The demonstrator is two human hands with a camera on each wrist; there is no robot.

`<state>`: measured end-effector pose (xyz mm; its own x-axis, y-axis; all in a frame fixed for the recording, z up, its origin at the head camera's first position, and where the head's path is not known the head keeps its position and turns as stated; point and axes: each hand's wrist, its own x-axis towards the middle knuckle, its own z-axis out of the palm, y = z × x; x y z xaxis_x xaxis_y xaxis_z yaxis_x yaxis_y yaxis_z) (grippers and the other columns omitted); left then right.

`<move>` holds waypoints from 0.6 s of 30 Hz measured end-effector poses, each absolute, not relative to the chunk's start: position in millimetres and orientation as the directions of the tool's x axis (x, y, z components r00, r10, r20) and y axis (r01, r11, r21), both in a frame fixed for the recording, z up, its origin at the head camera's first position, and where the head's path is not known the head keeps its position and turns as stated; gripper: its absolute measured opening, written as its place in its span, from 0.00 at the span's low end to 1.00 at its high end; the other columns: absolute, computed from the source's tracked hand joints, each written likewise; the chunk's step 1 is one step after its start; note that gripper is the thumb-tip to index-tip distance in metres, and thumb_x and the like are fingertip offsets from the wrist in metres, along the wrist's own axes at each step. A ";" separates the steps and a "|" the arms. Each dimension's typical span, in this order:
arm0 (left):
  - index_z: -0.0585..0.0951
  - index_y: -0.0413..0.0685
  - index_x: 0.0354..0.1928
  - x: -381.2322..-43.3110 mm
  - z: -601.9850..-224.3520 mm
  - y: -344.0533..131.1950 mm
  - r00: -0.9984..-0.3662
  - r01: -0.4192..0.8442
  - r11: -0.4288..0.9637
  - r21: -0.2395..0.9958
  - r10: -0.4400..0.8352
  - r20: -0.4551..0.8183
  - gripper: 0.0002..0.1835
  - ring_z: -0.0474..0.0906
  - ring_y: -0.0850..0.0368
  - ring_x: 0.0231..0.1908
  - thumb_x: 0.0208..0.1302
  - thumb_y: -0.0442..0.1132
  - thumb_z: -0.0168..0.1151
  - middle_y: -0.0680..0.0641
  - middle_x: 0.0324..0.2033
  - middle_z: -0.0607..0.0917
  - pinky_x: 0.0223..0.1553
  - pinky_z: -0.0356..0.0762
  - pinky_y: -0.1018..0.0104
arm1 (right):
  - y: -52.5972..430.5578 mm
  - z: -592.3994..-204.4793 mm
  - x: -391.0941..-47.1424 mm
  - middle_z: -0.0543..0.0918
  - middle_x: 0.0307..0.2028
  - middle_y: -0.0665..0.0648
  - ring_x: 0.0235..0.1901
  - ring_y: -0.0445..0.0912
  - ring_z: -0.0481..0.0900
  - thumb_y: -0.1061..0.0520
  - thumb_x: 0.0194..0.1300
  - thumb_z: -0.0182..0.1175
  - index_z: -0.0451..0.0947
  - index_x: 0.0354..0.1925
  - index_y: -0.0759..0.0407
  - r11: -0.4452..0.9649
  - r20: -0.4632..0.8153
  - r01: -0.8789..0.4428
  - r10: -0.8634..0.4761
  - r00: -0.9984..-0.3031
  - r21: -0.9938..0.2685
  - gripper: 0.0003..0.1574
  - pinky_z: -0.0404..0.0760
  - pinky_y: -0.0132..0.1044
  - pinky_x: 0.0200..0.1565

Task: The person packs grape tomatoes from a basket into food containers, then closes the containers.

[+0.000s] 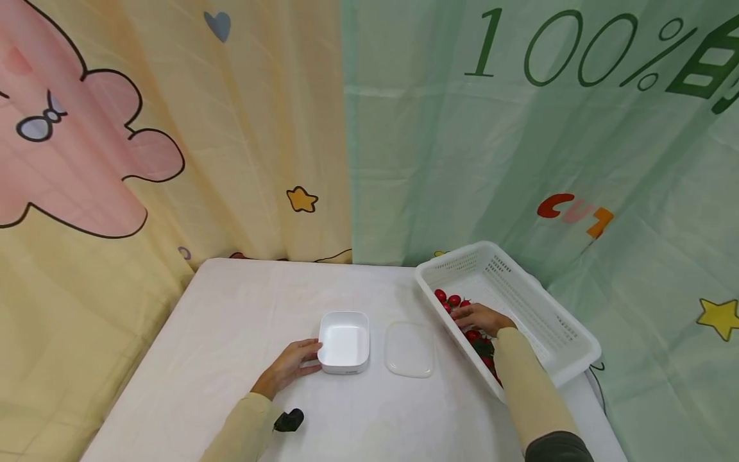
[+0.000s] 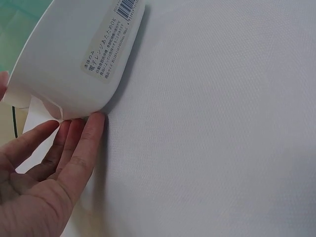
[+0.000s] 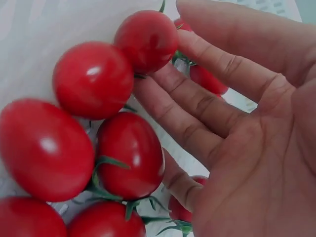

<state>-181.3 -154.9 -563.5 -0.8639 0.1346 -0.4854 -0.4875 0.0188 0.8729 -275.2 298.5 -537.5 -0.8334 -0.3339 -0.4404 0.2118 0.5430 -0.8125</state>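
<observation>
My left hand [image 1: 292,361] is at the left side of a white square container [image 1: 344,341], its fingertips touching the wall. In the left wrist view, nearly straight fingers [image 2: 84,148] meet the container's lower corner beside a printed label [image 2: 106,49]. A clear, flat lid [image 1: 408,350] lies just right of the container. Inside the white basket, my right hand [image 1: 484,318] reaches among red cherry tomatoes [image 1: 454,300]. The right wrist view shows its loosely extended fingers [image 3: 197,106] against one tomato [image 3: 146,42], not closed round it. Several more tomatoes [image 3: 44,148] with green stems lie beside them.
The long perforated basket [image 1: 554,321] stands angled along the table's right side. A white cloth covers the table [image 1: 277,289]. A black object [image 1: 288,420] shows by the left sleeve. Printed curtains [image 1: 260,128] hang behind and at both sides.
</observation>
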 end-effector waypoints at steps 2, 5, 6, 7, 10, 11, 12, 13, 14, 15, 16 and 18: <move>0.65 0.28 0.64 -181.6 -564.7 -154.5 -0.863 -0.487 0.019 0.873 0.139 -0.485 0.29 0.75 0.46 0.50 0.70 0.42 0.56 0.34 0.54 0.75 0.53 0.78 0.50 | 298.9 -536.8 -274.6 0.81 0.49 0.61 0.42 0.51 0.81 0.57 0.64 0.62 0.74 0.56 0.71 0.536 -0.449 0.230 -0.323 -0.833 -0.812 0.26 0.79 0.53 0.53; 0.65 0.27 0.64 -181.2 -565.1 -154.2 -0.865 -0.484 0.017 0.875 0.143 -0.481 0.29 0.75 0.45 0.50 0.70 0.42 0.56 0.34 0.54 0.74 0.54 0.78 0.50 | 300.2 -534.5 -273.9 0.82 0.48 0.60 0.42 0.51 0.81 0.57 0.64 0.62 0.75 0.55 0.71 0.520 -0.430 0.210 -0.348 -0.833 -0.828 0.26 0.79 0.53 0.52; 0.65 0.27 0.64 -181.0 -564.9 -154.2 -0.867 -0.481 0.017 0.877 0.143 -0.478 0.29 0.75 0.45 0.50 0.70 0.41 0.56 0.34 0.54 0.74 0.54 0.78 0.49 | 300.6 -533.4 -273.7 0.82 0.47 0.60 0.42 0.51 0.81 0.57 0.64 0.62 0.75 0.55 0.71 0.513 -0.427 0.208 -0.355 -0.832 -0.833 0.25 0.79 0.53 0.52; 0.65 0.27 0.64 -180.8 -565.0 -154.2 -0.866 -0.481 0.019 0.877 0.144 -0.478 0.29 0.75 0.45 0.50 0.70 0.41 0.56 0.34 0.54 0.74 0.54 0.78 0.49 | 301.1 -532.3 -273.6 0.82 0.47 0.59 0.42 0.51 0.81 0.57 0.63 0.63 0.75 0.54 0.71 0.508 -0.425 0.208 -0.359 -0.831 -0.836 0.25 0.79 0.52 0.52; 0.64 0.27 0.65 -181.2 -564.6 -153.7 -0.863 -0.485 0.020 0.874 0.148 -0.482 0.29 0.75 0.45 0.51 0.70 0.42 0.56 0.33 0.55 0.74 0.54 0.78 0.49 | 302.1 -529.6 -273.5 0.82 0.45 0.58 0.41 0.50 0.81 0.57 0.64 0.63 0.76 0.53 0.71 0.493 -0.414 0.200 -0.376 -0.829 -0.847 0.23 0.77 0.53 0.53; 0.64 0.28 0.65 -181.5 -564.7 -153.6 -0.862 -0.487 0.019 0.873 0.148 -0.484 0.30 0.75 0.44 0.51 0.70 0.42 0.56 0.33 0.56 0.74 0.54 0.78 0.49 | 302.2 -528.9 -273.6 0.82 0.45 0.57 0.42 0.50 0.80 0.57 0.64 0.62 0.76 0.52 0.71 0.492 -0.409 0.192 -0.382 -0.829 -0.849 0.23 0.76 0.53 0.53; 0.64 0.28 0.65 -181.8 -564.8 -153.5 -0.862 -0.488 0.019 0.873 0.148 -0.485 0.30 0.75 0.44 0.51 0.70 0.42 0.57 0.33 0.56 0.74 0.54 0.78 0.49 | 302.2 -528.2 -273.8 0.82 0.44 0.57 0.41 0.49 0.80 0.57 0.64 0.62 0.76 0.52 0.71 0.490 -0.407 0.191 -0.383 -0.829 -0.850 0.22 0.76 0.53 0.53; 0.64 0.28 0.65 -182.1 -564.9 -153.4 -0.861 -0.490 0.018 0.871 0.147 -0.487 0.30 0.75 0.44 0.51 0.69 0.42 0.57 0.33 0.56 0.74 0.54 0.78 0.49 | 302.0 -527.7 -274.0 0.82 0.44 0.56 0.41 0.49 0.80 0.57 0.64 0.62 0.76 0.51 0.71 0.488 -0.405 0.190 -0.382 -0.830 -0.852 0.22 0.75 0.53 0.53; 0.64 0.29 0.65 -182.2 -564.8 -153.4 -0.860 -0.491 0.017 0.871 0.147 -0.488 0.30 0.75 0.44 0.51 0.69 0.42 0.57 0.33 0.56 0.74 0.54 0.78 0.50 | 301.6 -527.2 -274.3 0.82 0.43 0.56 0.41 0.49 0.80 0.58 0.64 0.63 0.76 0.50 0.71 0.486 -0.403 0.192 -0.379 -0.833 -0.853 0.21 0.75 0.53 0.52; 0.65 0.29 0.65 -182.1 -564.8 -153.4 -0.861 -0.490 0.017 0.871 0.146 -0.487 0.30 0.75 0.44 0.51 0.69 0.42 0.57 0.33 0.56 0.74 0.54 0.78 0.50 | 300.9 -526.4 -274.4 0.82 0.42 0.55 0.41 0.49 0.80 0.58 0.63 0.63 0.77 0.50 0.70 0.493 -0.402 0.188 -0.374 -0.836 -0.850 0.21 0.74 0.51 0.52; 0.65 0.29 0.65 -182.0 -565.1 -153.7 -0.862 -0.489 0.016 0.872 0.143 -0.486 0.29 0.75 0.45 0.51 0.69 0.42 0.57 0.33 0.56 0.74 0.54 0.78 0.49 | 300.1 -525.7 -274.4 0.82 0.42 0.55 0.41 0.48 0.80 0.57 0.63 0.63 0.77 0.50 0.70 0.498 -0.399 0.184 -0.369 -0.839 -0.848 0.20 0.74 0.50 0.50; 0.66 0.28 0.64 -181.3 -565.1 -154.2 -0.866 -0.483 0.013 0.876 0.140 -0.480 0.28 0.75 0.45 0.50 0.70 0.40 0.56 0.34 0.55 0.75 0.54 0.78 0.49 | 297.9 -524.0 -274.4 0.82 0.42 0.55 0.41 0.48 0.80 0.57 0.63 0.64 0.77 0.50 0.70 0.505 -0.392 0.174 -0.366 -0.844 -0.846 0.21 0.74 0.48 0.48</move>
